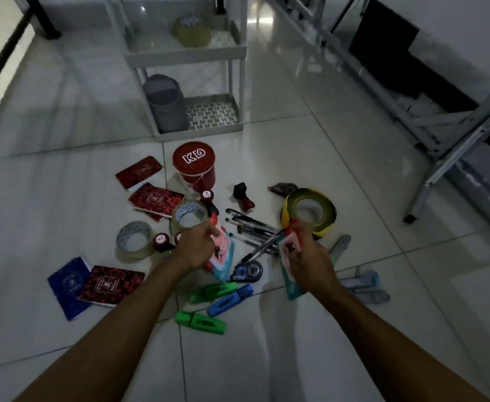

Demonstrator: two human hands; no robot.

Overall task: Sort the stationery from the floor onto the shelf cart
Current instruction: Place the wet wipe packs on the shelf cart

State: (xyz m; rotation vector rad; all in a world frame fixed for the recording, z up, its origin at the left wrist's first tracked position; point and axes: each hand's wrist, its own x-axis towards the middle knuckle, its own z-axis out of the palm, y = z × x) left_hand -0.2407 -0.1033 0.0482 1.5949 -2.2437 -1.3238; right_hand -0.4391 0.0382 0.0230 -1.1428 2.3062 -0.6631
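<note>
Glossy pale floor tiles fill the dim room, with the stationery scattered in a loose patch in the middle and bare tile all round it, widest toward the near edge and the left. Beyond the patch stands the white shelf cart; its middle shelf carries a roll of clear tape and its bottom shelf a grey cylindrical case, leaving the right part of both shelves free. Along the right side runs a metal frame, its foot close to the yellow-and-black tape roll.

The left hand has its fingers curled round a flat pink-and-teal packet, held just above the floor beside two clear tape rolls. The right hand grips a second, similar packet, which hangs below the fist. Between the hands lies a bundle of black pens and a correction tape dispenser.

Just in front of the cart sits a red lidded tub, with red notebooks to its left and stamps to its right. Nearer, a blue notebook and another red one touch, and green and blue highlighters lie between the forearms. Blurred pale items rest at the right edge of the patch.
</note>
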